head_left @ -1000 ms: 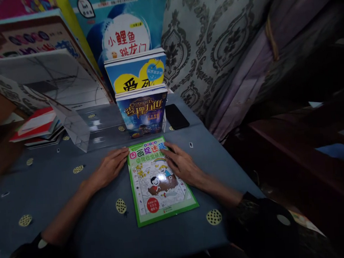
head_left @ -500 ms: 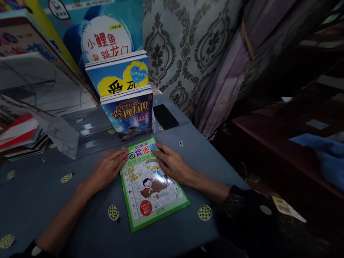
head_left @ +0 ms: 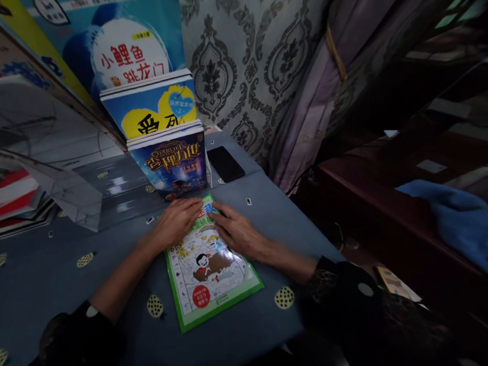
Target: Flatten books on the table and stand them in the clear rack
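A green-bordered picture book [head_left: 212, 280] lies flat on the table, its cover facing up. Across its upper left part rests my left hand [head_left: 177, 223], fingers stretched out and covering some of the title. My right hand [head_left: 239, 231] lies on the book's upper right edge with its fingers extended. Neither hand grips anything. Just beyond the book, a dark blue book [head_left: 176, 168] stands upright, in front of a blue and yellow book [head_left: 155, 108].
A black phone [head_left: 226, 163] lies right of the standing books. Farther left are a stack of books [head_left: 13, 202] and a white stand [head_left: 66, 184]. The table's right edge runs diagonally past my right arm, with a blue cloth [head_left: 455, 213] on a dark red seat [head_left: 366, 197] beyond.
My left hand has slid right and farther onto the book's cover, hiding more of the title. My right hand stays near the book's right edge. The view has shifted slightly.
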A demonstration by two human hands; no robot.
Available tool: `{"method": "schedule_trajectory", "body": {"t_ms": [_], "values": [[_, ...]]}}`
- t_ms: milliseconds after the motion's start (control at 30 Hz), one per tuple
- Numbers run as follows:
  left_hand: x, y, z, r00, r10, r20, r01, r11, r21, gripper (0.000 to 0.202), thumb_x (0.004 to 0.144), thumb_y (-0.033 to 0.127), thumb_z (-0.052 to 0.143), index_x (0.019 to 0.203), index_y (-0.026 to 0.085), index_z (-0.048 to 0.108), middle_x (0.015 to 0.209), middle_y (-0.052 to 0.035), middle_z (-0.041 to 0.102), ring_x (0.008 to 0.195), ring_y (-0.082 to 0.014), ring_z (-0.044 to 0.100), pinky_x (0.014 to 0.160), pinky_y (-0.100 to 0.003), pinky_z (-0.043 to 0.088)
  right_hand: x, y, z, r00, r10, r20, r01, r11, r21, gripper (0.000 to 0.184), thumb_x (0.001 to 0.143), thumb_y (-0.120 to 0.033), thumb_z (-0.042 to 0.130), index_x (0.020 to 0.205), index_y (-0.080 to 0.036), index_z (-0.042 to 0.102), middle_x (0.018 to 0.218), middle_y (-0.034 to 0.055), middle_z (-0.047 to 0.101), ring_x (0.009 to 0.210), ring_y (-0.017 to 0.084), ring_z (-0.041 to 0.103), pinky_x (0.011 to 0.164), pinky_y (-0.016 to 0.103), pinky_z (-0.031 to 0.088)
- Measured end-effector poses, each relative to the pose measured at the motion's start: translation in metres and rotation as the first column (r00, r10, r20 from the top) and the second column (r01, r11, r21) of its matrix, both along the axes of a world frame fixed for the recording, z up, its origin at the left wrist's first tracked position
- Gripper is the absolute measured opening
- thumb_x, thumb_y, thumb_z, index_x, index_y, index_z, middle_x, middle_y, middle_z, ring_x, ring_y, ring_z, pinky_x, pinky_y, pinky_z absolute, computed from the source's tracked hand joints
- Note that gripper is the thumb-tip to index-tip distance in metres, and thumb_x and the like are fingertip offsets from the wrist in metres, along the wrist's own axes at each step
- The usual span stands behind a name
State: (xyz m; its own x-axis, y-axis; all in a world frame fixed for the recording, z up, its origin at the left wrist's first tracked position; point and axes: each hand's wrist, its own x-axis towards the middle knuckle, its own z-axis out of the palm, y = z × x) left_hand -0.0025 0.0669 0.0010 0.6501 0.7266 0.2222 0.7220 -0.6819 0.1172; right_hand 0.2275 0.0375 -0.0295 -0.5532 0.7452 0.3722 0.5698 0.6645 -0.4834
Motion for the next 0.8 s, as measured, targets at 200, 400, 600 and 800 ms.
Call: {"method": "schedule_trajectory", "body": {"t_ms": [200,400,600,800], "values": [[0.022,0.010,0.001,0.996,0.043,-0.073,-0.041,0.999,0.030,0.038,0.103,0.024,0.040,0.135,0.016,0.058,0.129,-0.0120,0.064,0.113,-0.0257,0.060,0.095,-0.042,0.048,-0.001,0.000,0.004,0.999,-0.002,0.040,0.001,0.999,0.038,0.035,0.098,-0.018,0.048,0.131,-0.017,0.062,0.143,0.0182,0.055,0.136,0.029,0.052,0.109,0.049,0.051],[0.030,0.012,-0.002,0.990,0.085,-0.109,-0.080,0.995,0.051,0.037,0.104,0.024,0.041,0.137,0.016,0.056,0.125,-0.0113,0.063,0.113,-0.0267,0.057,0.095,-0.043,0.046,-0.003,-0.004,0.011,0.994,-0.042,0.104,0.033,0.996,0.084,0.033,0.099,-0.018,0.046,0.127,-0.014,0.064,0.138,0.0194,0.058,0.128,0.030,0.055,0.107,0.052,0.050],[0.035,0.012,0.003,0.989,0.098,-0.110,-0.094,0.995,0.042,0.033,0.103,0.022,0.041,0.129,0.017,0.061,0.121,-0.0108,0.063,0.108,-0.0259,0.057,0.091,-0.040,0.046,-0.004,-0.004,0.013,0.988,-0.053,0.145,0.040,0.995,0.087,0.034,0.099,-0.018,0.046,0.129,-0.012,0.063,0.138,0.0192,0.058,0.127,0.030,0.055,0.106,0.050,0.050],[0.033,0.014,-0.004,0.995,0.095,-0.035,-0.093,0.994,0.050,0.036,0.103,0.022,0.041,0.133,0.017,0.059,0.122,-0.0116,0.065,0.110,-0.0262,0.058,0.090,-0.042,0.047,-0.006,-0.006,0.019,0.974,-0.089,0.206,0.080,0.995,0.053,0.035,0.099,-0.019,0.048,0.129,-0.008,0.062,0.138,0.0218,0.058,0.124,0.032,0.054,0.106,0.050,0.048]]}}
